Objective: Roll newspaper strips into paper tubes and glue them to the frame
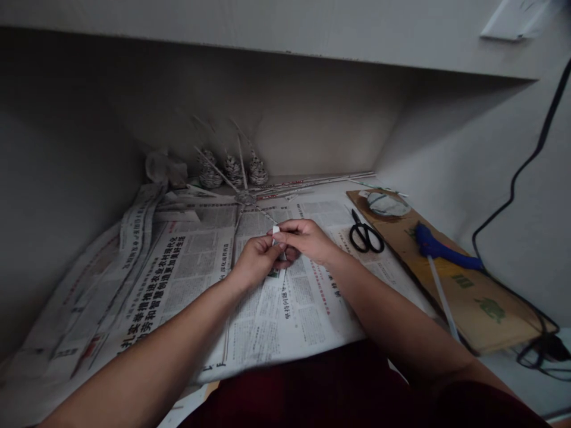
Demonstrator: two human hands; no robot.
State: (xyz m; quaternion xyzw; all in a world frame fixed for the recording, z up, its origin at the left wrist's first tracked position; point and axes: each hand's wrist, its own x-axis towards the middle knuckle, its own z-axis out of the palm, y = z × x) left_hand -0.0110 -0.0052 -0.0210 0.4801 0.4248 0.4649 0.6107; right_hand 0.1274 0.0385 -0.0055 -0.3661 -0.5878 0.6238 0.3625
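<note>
Pinching one white paper strip (276,230) between their closed fingertips, the two hands, the left hand (259,258) and the right hand (307,239), met over the middle of the spread newspaper (196,261). The strip's pale end poked up between the thumbs and fingers, while much of the rest was hidden by them. Just beyond the hands lay one small woven paper disc (245,198), with several thin paper spokes fanning out from it, one toward the hands. Behind it stood three bulb-shaped woven paper pieces (257,171) in a row, near one crumpled plastic bag (166,169) on the left. A bundle of rolled paper sticks (312,181), too close together to count, stretched along the back. On the right, one pair of black scissors (366,236) lay on the newspaper near one cardboard sheet (468,297). That sheet carried one round dish (388,204) and one blue glue gun (450,254), from which one white stick (442,297) extended over the near edge. One black cable (513,178) hung farther right.
</note>
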